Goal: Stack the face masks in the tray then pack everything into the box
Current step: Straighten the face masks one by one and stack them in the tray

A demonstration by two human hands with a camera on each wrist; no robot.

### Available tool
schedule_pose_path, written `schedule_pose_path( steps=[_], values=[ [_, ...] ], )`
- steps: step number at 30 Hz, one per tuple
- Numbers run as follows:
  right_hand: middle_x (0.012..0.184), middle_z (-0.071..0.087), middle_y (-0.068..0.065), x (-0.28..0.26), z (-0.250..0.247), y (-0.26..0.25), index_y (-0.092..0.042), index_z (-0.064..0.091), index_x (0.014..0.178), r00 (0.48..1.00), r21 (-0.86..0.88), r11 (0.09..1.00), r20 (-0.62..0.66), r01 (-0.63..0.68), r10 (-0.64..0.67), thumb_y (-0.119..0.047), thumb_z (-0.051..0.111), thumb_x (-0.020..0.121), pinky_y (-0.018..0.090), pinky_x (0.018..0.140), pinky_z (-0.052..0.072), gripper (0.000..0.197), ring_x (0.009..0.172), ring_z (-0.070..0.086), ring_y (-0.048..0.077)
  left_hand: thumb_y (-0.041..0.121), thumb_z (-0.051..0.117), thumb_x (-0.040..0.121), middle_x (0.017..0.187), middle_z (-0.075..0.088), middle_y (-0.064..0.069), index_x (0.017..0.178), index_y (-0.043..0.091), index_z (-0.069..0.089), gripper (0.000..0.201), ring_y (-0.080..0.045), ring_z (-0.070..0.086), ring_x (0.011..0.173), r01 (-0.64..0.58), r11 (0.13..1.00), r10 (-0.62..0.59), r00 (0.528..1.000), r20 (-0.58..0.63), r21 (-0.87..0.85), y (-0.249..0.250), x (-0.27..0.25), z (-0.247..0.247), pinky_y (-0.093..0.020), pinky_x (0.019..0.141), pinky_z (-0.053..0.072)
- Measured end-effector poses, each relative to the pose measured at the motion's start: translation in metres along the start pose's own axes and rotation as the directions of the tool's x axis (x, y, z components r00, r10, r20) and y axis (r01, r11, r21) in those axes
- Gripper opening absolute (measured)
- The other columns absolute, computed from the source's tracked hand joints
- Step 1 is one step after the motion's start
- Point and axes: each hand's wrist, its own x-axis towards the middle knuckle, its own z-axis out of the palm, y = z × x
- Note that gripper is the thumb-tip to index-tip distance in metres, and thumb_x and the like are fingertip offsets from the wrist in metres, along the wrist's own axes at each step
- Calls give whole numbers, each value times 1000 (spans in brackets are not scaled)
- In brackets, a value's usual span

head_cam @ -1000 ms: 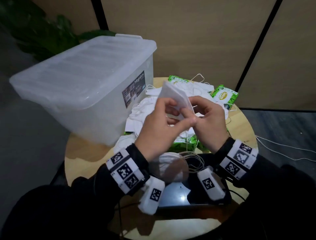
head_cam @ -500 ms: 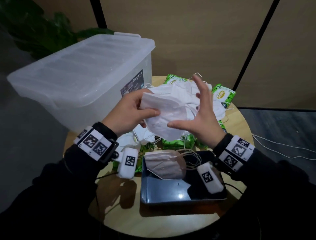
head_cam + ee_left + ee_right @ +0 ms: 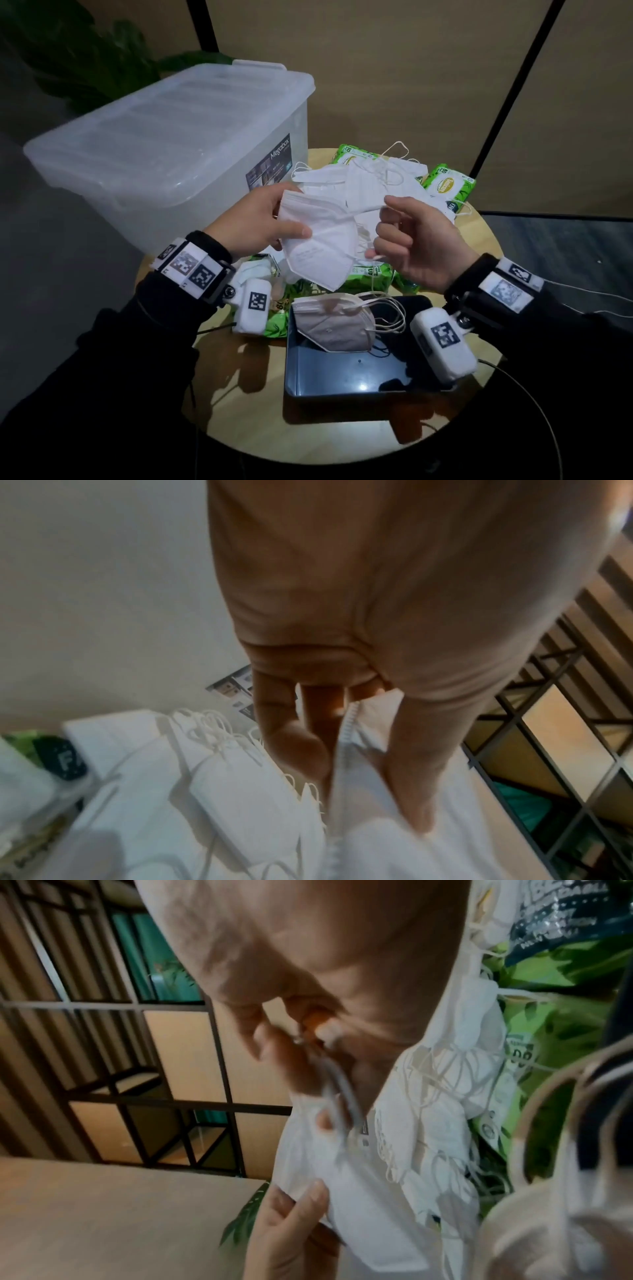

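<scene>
Change: since half a second ago our right hand [image 3: 416,245] has turned from spread fingers to curled ones at the mask's edge, and both hands sit a little lower over the table.
Held mask: we hold a folded white face mask [image 3: 317,248] in the air above the tray's far end; it is flat, pointed at its lower tip, with faint print on its face and thin white ear loops at its right side.
Left hand: our left hand [image 3: 255,222] pinches the mask's left edge, thumb on the front and fingers behind; the left wrist view shows the thumb and fingers pressed on the white fabric [image 3: 356,767].
Right hand: fingers curled, pinching the mask's right edge where the ear loops [image 3: 361,236] hang; the right wrist view is blurred there, so we cannot tell which fingers hold the loop.
Tray: dark metal tray [image 3: 346,377] on the round wooden table [image 3: 239,425], nearest us; one grey-white folded mask [image 3: 334,325] lies at its far end, loops trailing right.
Mask pile: loose white masks [image 3: 370,181] lie heaped beyond our hands, on and among green wet-wipe packs [image 3: 448,183].
Box: translucent plastic storage box [image 3: 164,154], lid on, at the table's far left.
</scene>
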Motion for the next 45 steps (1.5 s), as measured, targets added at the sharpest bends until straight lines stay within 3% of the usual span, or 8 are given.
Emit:
schedule_pose_path(
  steps=[3, 6, 10, 16, 24, 31, 35, 45],
  values=[
    [53, 35, -1, 0, -7, 4, -8, 65, 83, 980, -551, 829, -97, 93, -175, -17, 75, 91, 26, 52, 39, 16, 42, 27, 13, 6, 83, 82, 103, 70, -7, 113, 27, 63, 42, -24, 69, 84, -35, 998, 35, 999, 1, -54, 6, -2, 0, -58, 67, 61],
    [56, 39, 1, -6, -11, 4, -8, 70, 69, 973, -717, 684, -39, 132, -229, -15, 83, 84, 26, 48, 23, 21, 48, 25, 15, 3, 76, 89, 121, 69, -12, 131, 37, 62, 56, -42, 69, 97, -100, 993, 102, 994, 33, -58, 14, -7, 7, -63, 67, 61],
    [56, 24, 4, -19, -7, 5, -1, 40, 57, 970, -784, 578, 124, 226, -211, -10, 81, 86, 24, 48, 18, 51, 51, 19, 14, 9, 78, 90, 116, 74, -1, 120, 28, 74, 36, -31, 73, 96, -121, 993, 121, 993, 9, -6, 17, -17, 14, -58, 81, 61],
    [55, 29, 3, -31, -14, 3, -7, 53, 56, 989, -844, 521, 144, 129, -12, -12, 81, 85, 25, 50, 20, 41, 50, 24, 16, 19, 90, 77, 76, 70, -1, 103, 27, 78, 30, -19, 63, 69, -147, 964, 127, 987, 99, 220, 17, -46, 15, -28, 70, 51],
    [67, 28, 4, -27, -42, -3, -2, 68, 75, 988, -508, 857, -151, -90, 14, -11, 68, 93, 22, 45, 30, 20, 48, 32, 12, 18, 85, 84, 75, 69, 0, 87, 29, 70, 18, -22, 66, 63, -116, 913, 68, 988, 137, 390, -4, -65, -8, -38, 54, 58],
    [65, 66, 20, -33, -33, 13, 0, 74, 85, 990, -820, 572, 106, 34, 92, 0, 82, 79, 25, 62, 54, 11, 56, 64, 20, 32, 86, 80, 75, 68, 15, 84, 30, 69, 18, -5, 64, 74, -239, 836, 127, 960, 249, 494, -13, -70, 38, -33, 70, 54],
    [85, 73, 26, -30, -31, 14, -7, 79, 88, 994, -901, 427, 104, 78, 39, 2, 86, 76, 19, 55, 47, 16, 69, 63, 19, 40, 77, 83, 84, 60, 17, 90, 33, 65, 15, -11, 61, 81, -295, 661, 118, 949, 292, 690, -18, -60, 51, -38, 72, 53],
    [77, 74, 15, -17, -39, 12, -10, 79, 87, 986, -885, 445, 81, 138, -144, -15, 85, 82, 35, 60, 48, 10, 62, 61, 14, 39, 77, 74, 76, 58, 13, 91, 32, 50, 32, -15, 58, 78, -212, 632, 8, 964, 267, 746, -18, -46, 63, -38, 68, 51]
  ],
)
